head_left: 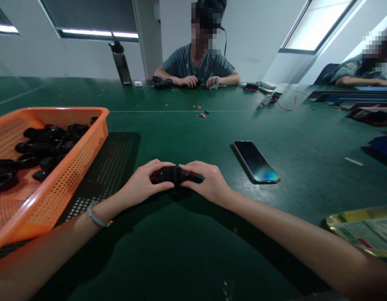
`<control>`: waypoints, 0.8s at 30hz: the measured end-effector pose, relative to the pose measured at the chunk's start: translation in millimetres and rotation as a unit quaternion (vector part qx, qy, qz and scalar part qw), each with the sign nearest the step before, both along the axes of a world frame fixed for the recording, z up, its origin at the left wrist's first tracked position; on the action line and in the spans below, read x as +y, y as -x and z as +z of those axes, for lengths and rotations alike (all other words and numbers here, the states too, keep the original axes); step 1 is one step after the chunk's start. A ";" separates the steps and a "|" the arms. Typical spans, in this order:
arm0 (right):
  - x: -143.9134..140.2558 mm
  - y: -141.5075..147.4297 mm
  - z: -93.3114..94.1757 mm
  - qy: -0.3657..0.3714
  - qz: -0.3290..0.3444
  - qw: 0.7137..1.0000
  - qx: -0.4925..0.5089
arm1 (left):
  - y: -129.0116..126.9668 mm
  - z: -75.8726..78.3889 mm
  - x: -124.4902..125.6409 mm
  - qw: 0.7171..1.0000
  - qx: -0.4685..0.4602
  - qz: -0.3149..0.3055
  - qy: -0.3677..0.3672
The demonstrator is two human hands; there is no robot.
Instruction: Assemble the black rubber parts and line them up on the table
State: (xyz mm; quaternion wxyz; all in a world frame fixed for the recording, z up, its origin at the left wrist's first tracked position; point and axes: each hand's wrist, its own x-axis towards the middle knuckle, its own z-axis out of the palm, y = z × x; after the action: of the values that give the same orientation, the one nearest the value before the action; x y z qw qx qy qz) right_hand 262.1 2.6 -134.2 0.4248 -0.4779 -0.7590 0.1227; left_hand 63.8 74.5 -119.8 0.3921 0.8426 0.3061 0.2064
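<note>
— What do you hold there, in the head view?

— A small black cylindrical part (170, 174). My left hand (142, 184) closes on its left end and my right hand (209, 184) on its right end, so each grip is clamped on the same piece, fingers on top and thumbs below. I hold it from both ends because, I think, this lets me press or turn the two halves against each other.

— Is it lifted?

— It is low, at the green table (187, 251) or just above it; I cannot tell if it touches. My forearms rest on the table, which keeps the hands steady.

— And the other things?

— To the left of my left grip is an orange basket (71, 167), near enough to reach, with many black rings (39, 146) lying loose inside. To the right of my right grip, a little farther away from me, a phone (255, 162) lies flat with the screen up, out of the way of the hands. Nearer to me at the far right is a printed packet (362, 230).

— Somebody else?

— Across the table, well apart from my grips, a person (199, 65) has both hands on their own small parts, with a dark bottle (121, 65) beside them. Another person (359, 71) leans at the far right.
</note>
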 end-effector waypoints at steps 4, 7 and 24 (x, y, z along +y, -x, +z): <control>-1.0 0.7 1.3 0.024 -0.005 1.000 0.003 | 0.3 0.5 0.4 1.000 0.002 -0.002 -0.005; -1.4 1.3 1.9 0.045 -0.005 0.999 0.010 | 0.3 0.8 0.3 1.000 0.003 -0.002 -0.003; -1.0 0.0 1.5 0.037 0.002 0.999 0.003 | -0.3 2.3 -0.7 1.000 0.005 0.001 0.001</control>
State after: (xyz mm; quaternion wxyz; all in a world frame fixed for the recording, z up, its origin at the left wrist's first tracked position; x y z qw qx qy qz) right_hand 262.0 1.6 -132.7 0.4087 -0.4916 -0.7535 0.1532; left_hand 64.1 73.8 -117.5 0.3908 0.8433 0.3088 0.2020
